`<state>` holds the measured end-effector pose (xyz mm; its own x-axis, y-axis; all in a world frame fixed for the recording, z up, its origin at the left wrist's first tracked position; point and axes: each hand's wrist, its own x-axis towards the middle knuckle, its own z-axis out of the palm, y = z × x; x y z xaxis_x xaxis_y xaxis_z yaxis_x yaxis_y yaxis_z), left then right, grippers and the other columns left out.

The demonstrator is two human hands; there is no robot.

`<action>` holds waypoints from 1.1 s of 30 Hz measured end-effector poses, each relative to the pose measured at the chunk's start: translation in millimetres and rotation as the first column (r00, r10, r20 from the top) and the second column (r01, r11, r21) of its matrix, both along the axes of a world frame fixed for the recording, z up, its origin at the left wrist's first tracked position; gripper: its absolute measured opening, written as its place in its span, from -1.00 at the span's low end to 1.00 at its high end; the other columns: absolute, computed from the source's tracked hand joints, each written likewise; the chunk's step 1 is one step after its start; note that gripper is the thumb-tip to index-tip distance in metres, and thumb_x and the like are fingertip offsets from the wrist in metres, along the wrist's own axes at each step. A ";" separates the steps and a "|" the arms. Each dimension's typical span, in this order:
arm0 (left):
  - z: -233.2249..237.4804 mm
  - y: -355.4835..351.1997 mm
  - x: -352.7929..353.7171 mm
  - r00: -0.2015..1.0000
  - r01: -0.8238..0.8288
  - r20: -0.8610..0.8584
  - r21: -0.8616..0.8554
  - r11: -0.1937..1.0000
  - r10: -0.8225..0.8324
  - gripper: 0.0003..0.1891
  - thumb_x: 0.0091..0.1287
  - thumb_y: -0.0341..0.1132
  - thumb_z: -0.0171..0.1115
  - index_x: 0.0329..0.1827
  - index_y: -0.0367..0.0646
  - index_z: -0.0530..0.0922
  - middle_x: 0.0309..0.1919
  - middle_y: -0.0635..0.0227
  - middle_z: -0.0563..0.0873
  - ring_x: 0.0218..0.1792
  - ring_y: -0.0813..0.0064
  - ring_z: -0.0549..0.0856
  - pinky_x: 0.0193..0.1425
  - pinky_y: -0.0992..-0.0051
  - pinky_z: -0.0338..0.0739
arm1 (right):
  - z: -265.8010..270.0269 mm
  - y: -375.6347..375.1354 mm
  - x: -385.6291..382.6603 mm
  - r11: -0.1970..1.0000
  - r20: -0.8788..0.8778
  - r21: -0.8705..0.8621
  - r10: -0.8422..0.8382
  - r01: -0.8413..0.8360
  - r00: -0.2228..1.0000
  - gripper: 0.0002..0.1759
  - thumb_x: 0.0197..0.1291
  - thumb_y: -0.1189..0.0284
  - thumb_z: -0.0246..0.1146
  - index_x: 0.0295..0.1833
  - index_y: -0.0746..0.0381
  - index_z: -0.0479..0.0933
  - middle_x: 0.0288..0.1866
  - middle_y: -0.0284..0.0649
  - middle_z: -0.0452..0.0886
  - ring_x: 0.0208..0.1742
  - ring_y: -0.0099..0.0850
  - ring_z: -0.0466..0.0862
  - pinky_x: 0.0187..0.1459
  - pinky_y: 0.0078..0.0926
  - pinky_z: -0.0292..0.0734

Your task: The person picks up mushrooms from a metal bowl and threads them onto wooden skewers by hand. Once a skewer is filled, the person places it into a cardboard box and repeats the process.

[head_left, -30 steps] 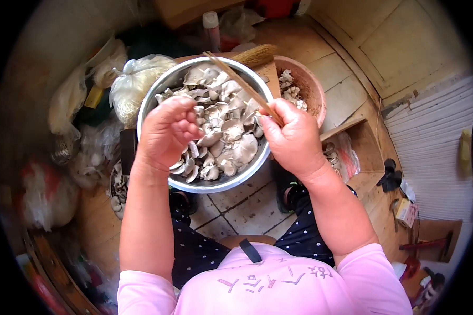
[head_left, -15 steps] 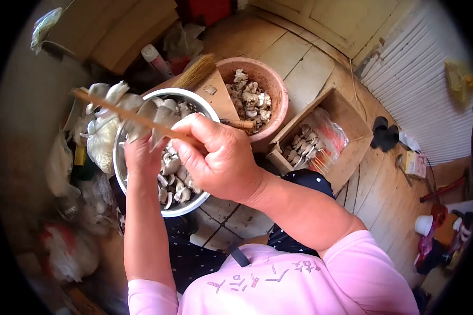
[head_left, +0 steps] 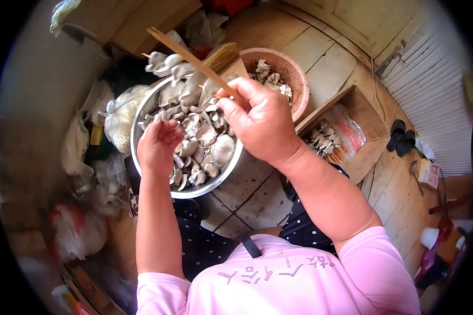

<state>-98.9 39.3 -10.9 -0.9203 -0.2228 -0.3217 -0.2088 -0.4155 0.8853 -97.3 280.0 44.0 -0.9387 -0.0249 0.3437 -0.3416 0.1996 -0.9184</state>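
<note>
My right hand [head_left: 260, 118] is closed round thin wooden skewers [head_left: 186, 54] that point up and to the left. Grey oyster mushrooms [head_left: 171, 65] are threaded on one of them, and its tip pokes out past the last cap. Below is a metal basin [head_left: 237, 157] full of loose oyster mushrooms [head_left: 223, 148]. My left hand [head_left: 162, 142] hovers over the basin's left part, fingers loosely curled and apart, with nothing visible in it.
Behind the basin, a pink tub [head_left: 301, 86] holds mushroom pieces beside a straw brush [head_left: 223, 56]. To the right, a cardboard box [head_left: 373, 144] contains filled mushroom skewers [head_left: 326, 137] and a plastic bag. Plastic bags [head_left: 125, 116] crowd the left side; black slippers [head_left: 401, 137] lie far right.
My left hand has come away from the mushrooms on the skewer and dropped lower over the basin. The view has shifted, so the basin appears farther right.
</note>
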 end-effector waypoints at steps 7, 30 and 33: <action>16.0 -31.6 21.9 0.993 -0.059 -0.090 0.194 0.979 0.078 -0.65 0.46 -0.21 0.16 -0.55 -0.04 0.40 -0.45 0.31 0.70 -0.46 0.45 0.68 -0.26 0.39 0.67 | -30.1 0.5 -33.7 0.946 0.139 0.310 0.053 -0.094 0.989 -0.83 0.20 0.44 0.29 -0.15 0.31 0.62 -0.33 -0.18 0.70 -0.28 -0.50 0.67 -0.17 -0.50 0.56; -0.6 -75.3 0.1 0.997 -0.003 -0.051 -0.761 0.649 -0.055 -0.79 0.26 -0.30 0.28 -0.23 -0.32 0.66 -0.44 0.33 0.73 -0.39 0.54 0.66 -0.23 0.52 0.56 | -49.1 11.9 -50.8 0.740 0.219 0.648 0.044 -0.179 0.975 -0.80 0.32 0.38 0.22 -0.14 0.29 0.65 -0.38 -0.22 0.68 -0.38 -0.48 0.61 -0.26 -0.47 0.53; -13.7 -77.8 -5.9 0.984 0.178 0.159 -0.889 0.421 -0.082 -0.70 0.21 -0.20 0.34 -0.17 -0.27 0.70 -0.32 0.13 0.77 -0.27 0.30 0.75 -0.08 0.38 0.60 | -35.2 -3.8 -33.0 0.848 0.334 0.425 0.178 -0.316 0.926 -0.73 0.39 0.30 0.18 -0.13 0.31 0.61 -0.48 -0.22 0.57 -0.45 -0.52 0.58 -0.35 -0.47 0.49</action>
<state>-104.8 -38.5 -24.6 -0.9471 -0.3093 -0.0858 -0.2745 0.6418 0.7160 -130.3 276.2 8.8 -0.9326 -0.3592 -0.0345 -0.1885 0.5666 -0.8021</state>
